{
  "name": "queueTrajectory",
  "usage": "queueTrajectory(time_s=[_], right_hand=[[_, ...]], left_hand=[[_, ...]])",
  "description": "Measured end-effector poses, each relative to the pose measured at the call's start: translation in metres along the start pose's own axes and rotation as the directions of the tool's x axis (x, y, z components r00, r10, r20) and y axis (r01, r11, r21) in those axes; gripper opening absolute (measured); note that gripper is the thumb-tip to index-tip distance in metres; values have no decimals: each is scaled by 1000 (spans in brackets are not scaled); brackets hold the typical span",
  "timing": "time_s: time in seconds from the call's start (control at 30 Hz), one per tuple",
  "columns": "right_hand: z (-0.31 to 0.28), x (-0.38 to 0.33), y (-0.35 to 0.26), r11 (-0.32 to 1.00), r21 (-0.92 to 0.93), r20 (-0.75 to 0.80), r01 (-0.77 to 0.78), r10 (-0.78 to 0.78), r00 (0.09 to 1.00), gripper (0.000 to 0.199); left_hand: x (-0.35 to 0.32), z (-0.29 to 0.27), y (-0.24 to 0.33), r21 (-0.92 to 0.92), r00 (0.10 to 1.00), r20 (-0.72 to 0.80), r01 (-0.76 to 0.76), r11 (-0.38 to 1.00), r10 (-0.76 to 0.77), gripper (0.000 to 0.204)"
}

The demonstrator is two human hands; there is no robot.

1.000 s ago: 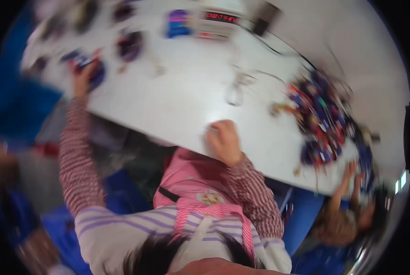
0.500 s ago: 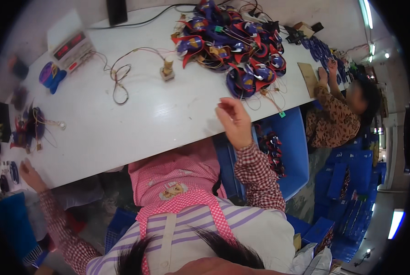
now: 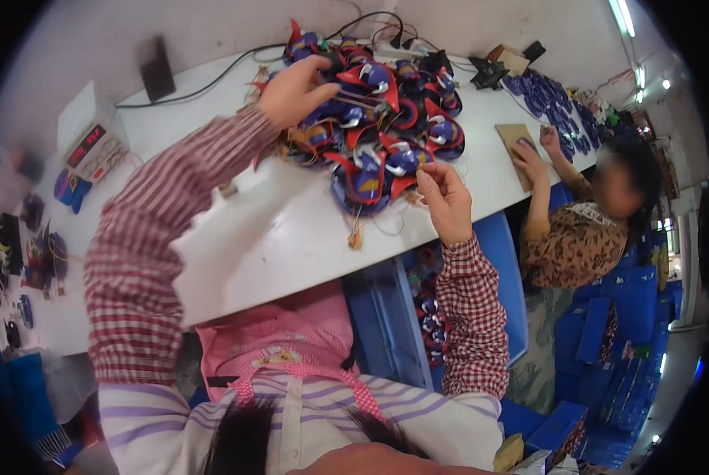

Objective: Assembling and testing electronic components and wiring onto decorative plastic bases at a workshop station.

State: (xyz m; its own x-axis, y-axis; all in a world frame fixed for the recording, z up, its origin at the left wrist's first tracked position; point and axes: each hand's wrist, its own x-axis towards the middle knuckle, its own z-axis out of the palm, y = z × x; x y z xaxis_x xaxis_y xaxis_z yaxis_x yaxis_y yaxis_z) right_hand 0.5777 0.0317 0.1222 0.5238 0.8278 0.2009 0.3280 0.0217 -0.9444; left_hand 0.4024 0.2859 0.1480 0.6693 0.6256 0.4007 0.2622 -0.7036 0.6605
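A heap of purple, red and black plastic toy parts [image 3: 366,178] with thin wires and small boards lies on the white table [image 3: 251,265]. My left hand [image 3: 295,91] reaches across to the heap's far left side, its fingers bent over the parts and the thumb spread away from them. At the near right edge of the heap is my right hand [image 3: 447,202], thumb and forefinger brought together beside a part. Whatever the pinch holds is too small to make out. A small tan board [image 3: 355,239] hangs on wires at the heap's near edge.
A meter with a red display [image 3: 95,150] and a purple-blue spool-shaped thing [image 3: 71,191] stand at left. More wired parts [image 3: 47,260] lie at the far left. Blue bins [image 3: 493,269] sit below the table edge. At right, a co-worker [image 3: 580,237] handles a brown board [image 3: 513,158].
My left hand has swung from the table's left end over to the heap. My right hand has moved slightly right and down, its fingers now closer together. The view has shifted.
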Motion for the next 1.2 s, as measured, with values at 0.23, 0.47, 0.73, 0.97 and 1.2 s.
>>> queueTrajectory(time_s=[0.23,0.47,0.73,0.97,1.2], right_hand=[[-7,90,0,959,-235,61,159,-148,987,21],[1,226,42,989,-133,24,-66,70,997,24],[42,295,57,825,-562,394,69,193,899,29],[44,300,39,814,-568,481,119,211,851,31],[29,305,33,750,-608,427,262,31,904,35]], left_hand=[[111,100,22,503,997,21,53,863,-74,78],[129,112,18,679,916,308,-23,734,-257,74],[96,49,-16,235,996,-63,72,969,-58,67],[46,5,1,-32,994,-112,-2,1000,-2,62],[28,-8,19,100,979,-157,-116,988,131,63]])
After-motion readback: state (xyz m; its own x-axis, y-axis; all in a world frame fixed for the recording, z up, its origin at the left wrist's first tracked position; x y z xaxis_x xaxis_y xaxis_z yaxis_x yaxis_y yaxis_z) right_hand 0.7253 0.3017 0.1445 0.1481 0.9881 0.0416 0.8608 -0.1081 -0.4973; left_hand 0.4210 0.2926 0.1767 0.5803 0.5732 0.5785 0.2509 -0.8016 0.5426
